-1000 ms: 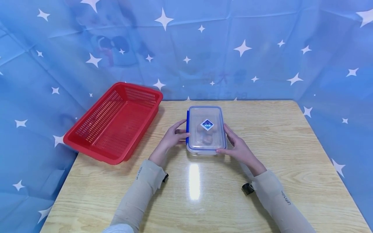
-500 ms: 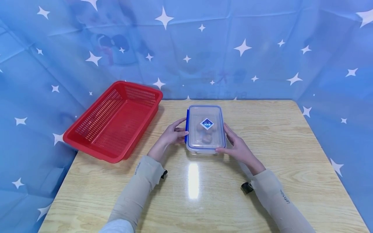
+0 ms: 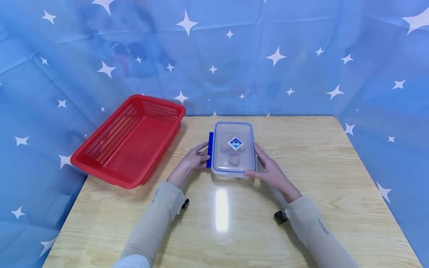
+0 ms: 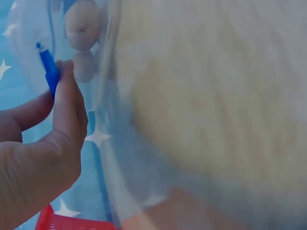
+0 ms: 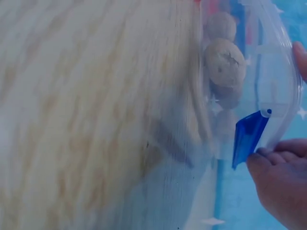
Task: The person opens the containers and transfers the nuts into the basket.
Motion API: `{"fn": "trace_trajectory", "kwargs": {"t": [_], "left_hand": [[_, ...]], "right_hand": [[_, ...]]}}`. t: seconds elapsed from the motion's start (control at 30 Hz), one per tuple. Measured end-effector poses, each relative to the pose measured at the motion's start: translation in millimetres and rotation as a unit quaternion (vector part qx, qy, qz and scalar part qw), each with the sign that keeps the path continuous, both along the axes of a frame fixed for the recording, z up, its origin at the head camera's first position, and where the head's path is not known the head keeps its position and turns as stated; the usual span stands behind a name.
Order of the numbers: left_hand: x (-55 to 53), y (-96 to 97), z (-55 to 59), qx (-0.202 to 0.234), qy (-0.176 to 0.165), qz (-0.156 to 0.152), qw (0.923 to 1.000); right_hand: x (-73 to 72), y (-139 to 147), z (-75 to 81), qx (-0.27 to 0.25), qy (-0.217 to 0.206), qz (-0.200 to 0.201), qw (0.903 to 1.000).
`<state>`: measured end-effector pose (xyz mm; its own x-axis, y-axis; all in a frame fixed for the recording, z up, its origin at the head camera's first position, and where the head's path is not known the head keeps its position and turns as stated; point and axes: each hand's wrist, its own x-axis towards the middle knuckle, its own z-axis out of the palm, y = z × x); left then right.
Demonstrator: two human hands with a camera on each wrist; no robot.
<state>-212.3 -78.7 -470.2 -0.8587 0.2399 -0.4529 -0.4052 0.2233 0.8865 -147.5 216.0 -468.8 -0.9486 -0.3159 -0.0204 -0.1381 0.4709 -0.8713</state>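
Fingers gripping, both hands. Tabletop (image 3: 254,238) under them, red basket (image 3: 134,137) left of left fingers, clear lidded box (image 3: 223,149) between the two sets: right hand (image 3: 273,172) holds its near corner, left hand (image 3: 191,159) pinches blue side latch (image 3: 210,149).

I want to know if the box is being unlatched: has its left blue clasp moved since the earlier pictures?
Yes, slightly left: the blue clasp now sits nearer the red basket and farther out from the lid.
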Motion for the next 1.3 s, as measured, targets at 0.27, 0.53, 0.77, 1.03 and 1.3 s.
{"fn": "trace_trajectory", "kwargs": {"t": [0.27,0.53,0.77,1.03,1.3], "left_hand": [[1.1,-3.7,4.7,-0.008,0.055,-0.014,0.9984],[9.5,-7.4,18.4,-0.055,0.179,-0.007,0.9823],[20.1,-4.2,25.9,-0.041,0.168,-0.01,0.9849],[27.1,1.7,20.8,-0.006,0.168,0.0,0.9858],[31.0,4.3,17.7,0.005,0.159,0.01,0.9872]], "right_hand": [[0.1,-1.7,3.4,0.002,0.012,0.002,0.9999],[-1.1,-1.7,2.9,0.0,0.015,0.006,0.9999],[-1.1,-2.1,4.0,0.004,0.01,0.013,0.9999],[-1.3,-2.5,3.9,0.0,0.006,0.015,0.9999],[-1.6,-2.8,2.2,-0.005,0.008,0.016,0.9998]]}}
